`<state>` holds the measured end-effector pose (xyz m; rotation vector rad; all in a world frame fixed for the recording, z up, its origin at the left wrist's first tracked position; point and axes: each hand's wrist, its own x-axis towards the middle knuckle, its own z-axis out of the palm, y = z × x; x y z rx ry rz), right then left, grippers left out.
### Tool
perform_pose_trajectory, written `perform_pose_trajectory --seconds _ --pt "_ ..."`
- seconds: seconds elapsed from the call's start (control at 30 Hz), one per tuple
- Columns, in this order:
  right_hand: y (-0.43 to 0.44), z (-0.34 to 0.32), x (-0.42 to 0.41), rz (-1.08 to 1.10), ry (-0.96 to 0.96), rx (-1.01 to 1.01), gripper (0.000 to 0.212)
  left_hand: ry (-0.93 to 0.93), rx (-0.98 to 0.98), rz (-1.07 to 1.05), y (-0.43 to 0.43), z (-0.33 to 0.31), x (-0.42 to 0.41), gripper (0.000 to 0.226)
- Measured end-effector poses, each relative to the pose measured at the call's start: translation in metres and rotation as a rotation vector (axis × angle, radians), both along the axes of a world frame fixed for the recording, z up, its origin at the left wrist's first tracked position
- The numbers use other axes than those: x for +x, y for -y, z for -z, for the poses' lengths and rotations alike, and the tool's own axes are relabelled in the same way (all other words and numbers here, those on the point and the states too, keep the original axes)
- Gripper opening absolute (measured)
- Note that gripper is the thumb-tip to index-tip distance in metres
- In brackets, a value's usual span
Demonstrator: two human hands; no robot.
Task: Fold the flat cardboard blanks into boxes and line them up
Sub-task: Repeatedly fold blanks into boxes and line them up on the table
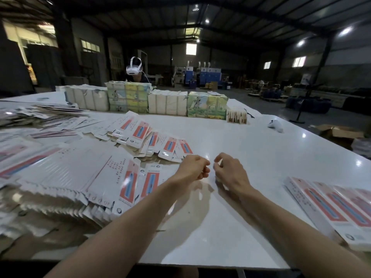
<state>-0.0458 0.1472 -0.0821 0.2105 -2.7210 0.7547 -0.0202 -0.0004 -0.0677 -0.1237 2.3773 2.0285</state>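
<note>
White and glossy, the counter [251, 145] carries a sprawling heap of flat cardboard blanks [66, 177] across its left half, and a wall of wrapped bundles [168, 103] runs along the far side, with a person in a headset [135, 69] behind it. Folded boxes [331, 209] lie side by side in a row at the near right edge. Over the bare middle, close together but not touching, the left hand [193, 169] and right hand [230, 173] curl their fingers inward, with nothing visible in either.
</note>
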Motion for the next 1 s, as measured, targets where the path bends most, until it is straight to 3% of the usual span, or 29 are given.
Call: perform_pose_trajectory --seconds 0.1,0.2,0.27,0.4,0.47,0.6,0.77,1.0 --pt "-0.001 0.014 -0.007 -0.022 -0.031 -0.086 0.016 -0.137 -0.508 -0.044 0.033 -0.018 0.008 0.017" --pt "-0.006 0.017 -0.014 -0.038 -0.016 -0.179 0.018 -0.194 -1.009 -0.225 0.077 -0.036 0.029 0.028" --pt "-0.008 0.019 -0.016 -0.051 -0.011 -0.226 0.018 -0.127 -1.202 -0.362 0.104 -0.040 0.043 0.043" --pt "-0.007 0.020 -0.018 -0.088 0.014 -0.241 0.019 0.186 -1.560 -0.453 0.137 -0.040 0.064 0.102" --pt "-0.007 0.021 -0.018 -0.101 0.016 -0.236 0.019 0.237 -1.589 -0.442 0.142 -0.040 0.070 0.104" --pt "-0.007 0.023 -0.018 -0.117 0.019 -0.242 0.019 0.193 -1.548 -0.434 0.139 -0.049 0.074 0.074" --pt "-0.010 0.024 -0.016 -0.148 0.008 -0.311 0.021 0.068 -1.513 -0.513 0.135 -0.060 0.077 0.053" --pt "-0.009 0.024 -0.016 -0.167 0.030 -0.328 0.019 0.051 -1.429 -0.571 0.141 -0.073 0.089 0.043"
